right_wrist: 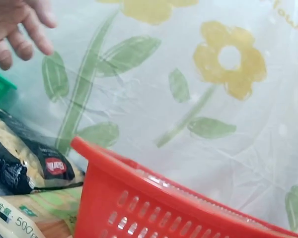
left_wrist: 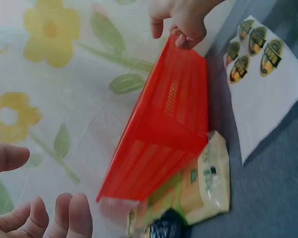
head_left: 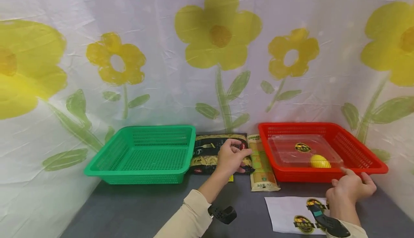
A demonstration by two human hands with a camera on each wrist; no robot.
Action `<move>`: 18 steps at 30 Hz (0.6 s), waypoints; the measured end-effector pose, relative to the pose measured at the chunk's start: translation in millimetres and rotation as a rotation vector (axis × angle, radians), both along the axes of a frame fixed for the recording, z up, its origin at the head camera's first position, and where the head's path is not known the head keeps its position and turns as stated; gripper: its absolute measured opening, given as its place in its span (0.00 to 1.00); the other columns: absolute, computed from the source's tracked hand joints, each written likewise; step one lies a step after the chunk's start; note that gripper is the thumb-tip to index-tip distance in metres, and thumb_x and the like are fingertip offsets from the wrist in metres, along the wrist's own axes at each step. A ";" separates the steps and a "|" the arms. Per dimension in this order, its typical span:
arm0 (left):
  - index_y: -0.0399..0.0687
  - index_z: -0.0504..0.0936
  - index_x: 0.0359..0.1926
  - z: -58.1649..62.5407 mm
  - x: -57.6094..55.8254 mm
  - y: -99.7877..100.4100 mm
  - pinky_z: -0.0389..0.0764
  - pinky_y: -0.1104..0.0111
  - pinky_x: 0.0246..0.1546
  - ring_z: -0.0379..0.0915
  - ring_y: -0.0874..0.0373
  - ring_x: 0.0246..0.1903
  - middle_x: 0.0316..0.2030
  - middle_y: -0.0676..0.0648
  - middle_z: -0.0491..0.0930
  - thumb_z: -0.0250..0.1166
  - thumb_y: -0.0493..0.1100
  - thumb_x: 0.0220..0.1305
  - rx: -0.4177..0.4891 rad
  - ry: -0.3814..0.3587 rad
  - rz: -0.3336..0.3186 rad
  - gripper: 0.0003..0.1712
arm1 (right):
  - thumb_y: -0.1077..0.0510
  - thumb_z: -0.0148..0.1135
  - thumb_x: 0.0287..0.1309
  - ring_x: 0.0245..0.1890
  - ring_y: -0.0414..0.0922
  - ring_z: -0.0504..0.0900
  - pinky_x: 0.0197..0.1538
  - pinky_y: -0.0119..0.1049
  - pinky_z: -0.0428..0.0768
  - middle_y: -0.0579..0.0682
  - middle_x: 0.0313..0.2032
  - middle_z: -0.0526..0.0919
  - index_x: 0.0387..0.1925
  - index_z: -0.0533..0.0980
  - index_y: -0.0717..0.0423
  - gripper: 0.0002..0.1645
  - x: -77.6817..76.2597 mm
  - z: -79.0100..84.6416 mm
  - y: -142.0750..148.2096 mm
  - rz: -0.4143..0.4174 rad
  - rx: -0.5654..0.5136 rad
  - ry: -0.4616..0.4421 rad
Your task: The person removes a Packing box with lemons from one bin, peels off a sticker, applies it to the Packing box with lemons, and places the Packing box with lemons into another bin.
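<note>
My right hand (head_left: 347, 187) is at the front rim of the red basket (head_left: 307, 174), one finger over the rim and others curled below it. The left wrist view shows this hand (left_wrist: 186, 20) at the basket's corner. A clear plastic box (head_left: 284, 150) with a round label lies in the red basket. A yellow, ridged lemon-like thing (head_left: 320, 161) sits at its front. My left hand (head_left: 231, 157) is raised before a black pasta bag (head_left: 203, 159), holding nothing; its fingers (left_wrist: 74, 213) are parted and loosely bent.
A green basket (head_left: 136, 175) stands on the left. A long yellow food packet (head_left: 263, 173) lies between the pasta bag and the red basket. A white sheet (head_left: 284, 213) with round logos lies in front. A flowered curtain (head_left: 161, 87) hangs behind the grey table (head_left: 145, 205).
</note>
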State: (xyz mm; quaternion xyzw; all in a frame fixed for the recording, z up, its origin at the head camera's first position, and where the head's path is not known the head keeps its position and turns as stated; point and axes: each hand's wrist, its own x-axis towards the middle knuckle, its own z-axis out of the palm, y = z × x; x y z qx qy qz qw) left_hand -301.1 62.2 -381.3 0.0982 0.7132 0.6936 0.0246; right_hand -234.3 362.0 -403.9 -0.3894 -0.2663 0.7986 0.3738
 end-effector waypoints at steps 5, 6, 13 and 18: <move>0.46 0.75 0.55 -12.3 4.1 -25.0 0.85 0.60 0.19 0.77 0.49 0.20 0.30 0.47 0.76 0.74 0.46 0.60 0.004 0.019 0.052 0.25 | 0.67 0.49 0.67 0.25 0.42 0.72 0.12 0.29 0.65 0.38 0.56 0.65 0.48 0.63 0.38 0.19 -1.3 8.8 -5.2 -0.003 0.017 0.069; 0.45 0.75 0.55 -15.6 5.3 -29.0 0.85 0.59 0.19 0.78 0.48 0.20 0.30 0.46 0.76 0.74 0.46 0.60 0.004 0.022 0.066 0.26 | 0.68 0.47 0.66 0.24 0.42 0.73 0.12 0.29 0.63 0.39 0.53 0.66 0.48 0.63 0.40 0.19 -1.3 10.3 -7.4 -0.004 0.024 0.092; 0.44 0.76 0.54 -33.5 20.1 -49.2 0.85 0.56 0.19 0.77 0.52 0.20 0.30 0.46 0.76 0.75 0.46 0.59 -0.058 0.094 0.147 0.25 | 0.72 0.51 0.64 0.23 0.40 0.73 0.09 0.29 0.62 0.46 0.40 0.71 0.45 0.68 0.46 0.17 1.0 18.8 -30.4 0.014 0.170 0.148; 0.46 0.77 0.50 -41.9 30.5 -58.4 0.78 0.68 0.21 0.70 0.60 0.20 0.29 0.48 0.74 0.71 0.40 0.60 -0.138 0.252 0.199 0.18 | 0.70 0.57 0.64 0.20 0.40 0.70 0.13 0.26 0.68 0.47 0.37 0.71 0.44 0.72 0.48 0.15 0.1 25.8 -51.5 0.075 0.307 0.149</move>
